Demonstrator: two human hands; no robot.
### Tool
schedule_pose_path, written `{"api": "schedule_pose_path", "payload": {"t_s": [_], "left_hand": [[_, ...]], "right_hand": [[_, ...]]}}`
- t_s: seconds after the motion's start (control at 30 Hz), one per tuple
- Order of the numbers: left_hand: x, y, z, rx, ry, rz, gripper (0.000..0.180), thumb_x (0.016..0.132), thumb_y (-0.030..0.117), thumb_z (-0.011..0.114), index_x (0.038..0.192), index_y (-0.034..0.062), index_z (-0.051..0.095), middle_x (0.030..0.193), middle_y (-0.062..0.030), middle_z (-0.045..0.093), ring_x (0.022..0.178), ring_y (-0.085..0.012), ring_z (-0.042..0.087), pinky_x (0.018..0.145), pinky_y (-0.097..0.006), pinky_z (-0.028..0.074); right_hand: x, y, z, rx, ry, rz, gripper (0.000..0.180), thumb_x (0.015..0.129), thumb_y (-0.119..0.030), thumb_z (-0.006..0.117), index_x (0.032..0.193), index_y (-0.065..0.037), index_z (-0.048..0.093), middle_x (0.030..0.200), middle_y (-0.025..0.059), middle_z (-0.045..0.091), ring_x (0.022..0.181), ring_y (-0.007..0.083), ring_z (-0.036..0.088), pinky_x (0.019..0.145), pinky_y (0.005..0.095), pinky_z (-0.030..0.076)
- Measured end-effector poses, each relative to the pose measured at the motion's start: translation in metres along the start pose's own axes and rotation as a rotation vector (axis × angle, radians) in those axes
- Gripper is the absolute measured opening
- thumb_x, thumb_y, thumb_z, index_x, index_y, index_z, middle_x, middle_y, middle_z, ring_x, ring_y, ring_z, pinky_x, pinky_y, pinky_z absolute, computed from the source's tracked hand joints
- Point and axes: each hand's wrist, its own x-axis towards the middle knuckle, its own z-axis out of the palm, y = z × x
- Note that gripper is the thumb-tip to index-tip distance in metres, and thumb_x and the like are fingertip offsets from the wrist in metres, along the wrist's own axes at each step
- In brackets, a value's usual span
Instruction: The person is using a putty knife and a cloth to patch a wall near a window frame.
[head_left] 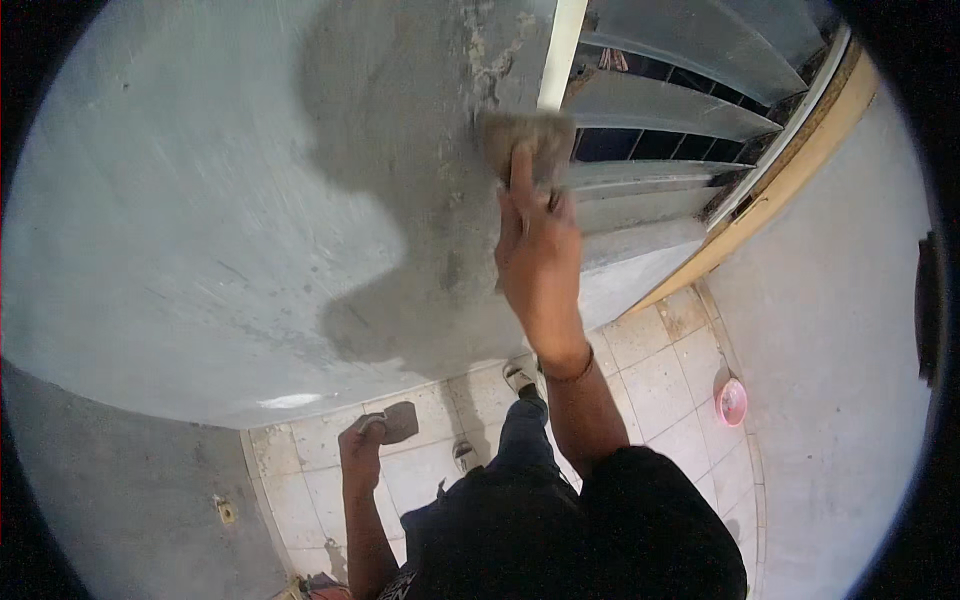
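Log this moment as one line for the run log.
right hand: presses sponge float on grey wall | left hand: holds small pad, lowered | pink bowl on tiled floor

The wall (200, 230) is pale grey with a darker grey patch (420, 180) (streaked and blotchy), the sponge (530, 140) is dull brown, the floor tiles (660, 380) are cream with grey joints, and the bowl (732, 402) is pink.

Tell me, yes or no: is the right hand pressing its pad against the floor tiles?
No, the right hand presses the pad against the grey wall.
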Motion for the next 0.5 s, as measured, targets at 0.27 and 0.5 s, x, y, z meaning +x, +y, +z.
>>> {"api": "schedule_pose_path", "payload": {"t_s": [0.27,0.5], "left_hand": [[-0.007,-0.012,-0.001,0.02,0.008,-0.082,0.028,0.09,0.027,0.057,0.086,-0.0006,0.058,0.078,0.0017,0.053,0.074,-0.009,0.045,0.069,-0.026,0.039],[-0.01,-0.031,-0.011,0.038,0.054,-0.056,0.028,0.088,0.026,0.057,0.09,-0.0018,0.062,0.078,-0.0016,0.059,0.074,-0.0108,0.049,0.069,-0.028,0.042]], "right_hand": [[0.005,0.008,0.001,0.004,0.023,-0.013,0.047,0.087,-0.009,0.058,0.132,-0.017,0.048,0.081,0.0207,0.055,0.065,0.0298,0.056,0.057,0.0368,0.047],[0.014,0.006,-0.009,-0.056,-0.03,-0.059,0.048,0.088,-0.015,0.054,0.134,-0.013,0.042,0.092,0.0327,0.051,0.071,0.0453,0.06,0.057,0.0448,0.05]]}}
